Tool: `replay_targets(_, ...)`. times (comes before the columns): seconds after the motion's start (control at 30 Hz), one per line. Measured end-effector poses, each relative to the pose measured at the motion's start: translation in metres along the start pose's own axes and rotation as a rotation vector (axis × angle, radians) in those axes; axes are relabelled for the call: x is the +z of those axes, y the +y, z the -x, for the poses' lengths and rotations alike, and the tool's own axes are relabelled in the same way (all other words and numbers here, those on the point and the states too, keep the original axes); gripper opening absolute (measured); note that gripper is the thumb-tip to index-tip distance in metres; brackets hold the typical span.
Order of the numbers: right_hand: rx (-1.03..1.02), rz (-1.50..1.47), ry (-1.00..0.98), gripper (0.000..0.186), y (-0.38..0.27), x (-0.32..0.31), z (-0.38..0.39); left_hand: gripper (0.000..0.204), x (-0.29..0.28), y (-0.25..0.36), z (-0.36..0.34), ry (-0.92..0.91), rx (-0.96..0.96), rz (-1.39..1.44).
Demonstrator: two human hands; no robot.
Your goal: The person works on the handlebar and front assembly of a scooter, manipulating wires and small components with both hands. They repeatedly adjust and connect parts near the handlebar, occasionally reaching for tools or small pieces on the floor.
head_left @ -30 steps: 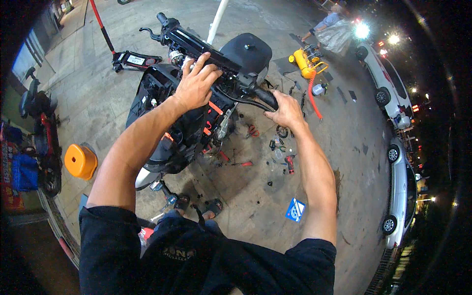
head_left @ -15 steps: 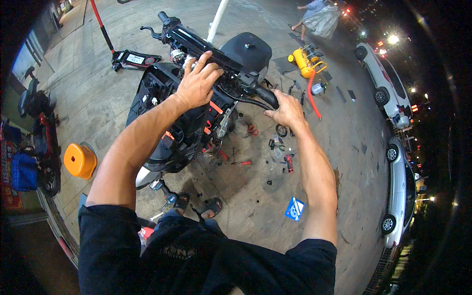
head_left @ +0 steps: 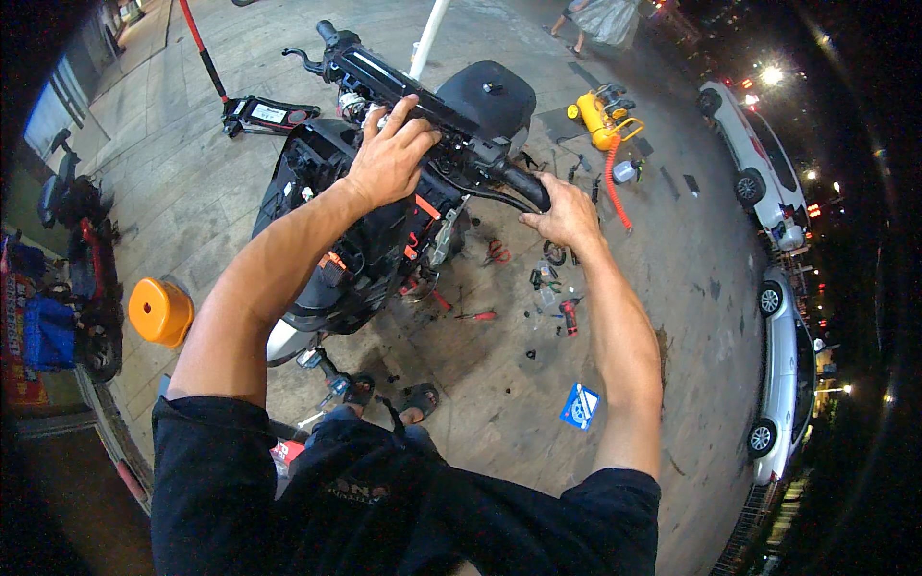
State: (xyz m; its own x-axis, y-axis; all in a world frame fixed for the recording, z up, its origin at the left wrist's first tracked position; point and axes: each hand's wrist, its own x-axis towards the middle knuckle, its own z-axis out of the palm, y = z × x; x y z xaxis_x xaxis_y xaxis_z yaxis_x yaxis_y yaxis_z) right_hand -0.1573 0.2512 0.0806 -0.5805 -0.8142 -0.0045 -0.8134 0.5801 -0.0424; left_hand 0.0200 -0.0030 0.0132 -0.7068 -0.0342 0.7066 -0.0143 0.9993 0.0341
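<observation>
A black scooter point(head_left: 331, 240) with body panels off stands before me, its wiring and orange-red parts exposed. My right hand point(head_left: 569, 213) is wrapped round the right handlebar grip point(head_left: 523, 182). The fingers of my left hand point(head_left: 392, 158) bend over the near edge of the long dashboard panel point(head_left: 375, 82) at the middle of the handlebar; what lies beneath that palm is hidden. Farther left, the brake lever point(head_left: 303, 61) and left grip are untouched. The dark scooter seat point(head_left: 488, 96) shows beyond the panel.
Loose tools, including red-handled pliers point(head_left: 497, 252) and a red power tool point(head_left: 570, 317), lie on the ground. A yellow air compressor point(head_left: 597, 120) with a coiled red hose, a floor jack point(head_left: 269, 115), an orange stool point(head_left: 161, 312) and a cordless impact wrench point(head_left: 331, 374) surround the scooter. Cars line the right.
Both hands keep their places on the handlebar. The whole view has shifted slightly. In the background, a walking person with a large pale sack has moved farther toward the top edge.
</observation>
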Motion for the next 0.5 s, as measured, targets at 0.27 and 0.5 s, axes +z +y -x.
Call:
replay_targets(0.27, 0.011, 0.106, -0.073, 0.118, -0.017, -0.006, 0.015, 0.056, -0.006, 0.003, 0.000, -0.001, -0.006, -0.081)
replay_targets(0.5, 0.079, -0.021, -0.010, 0.084, -0.010, -0.004, 0.006, 0.044, -0.012, 0.024, 0.003, -0.046, -0.070, -0.277)
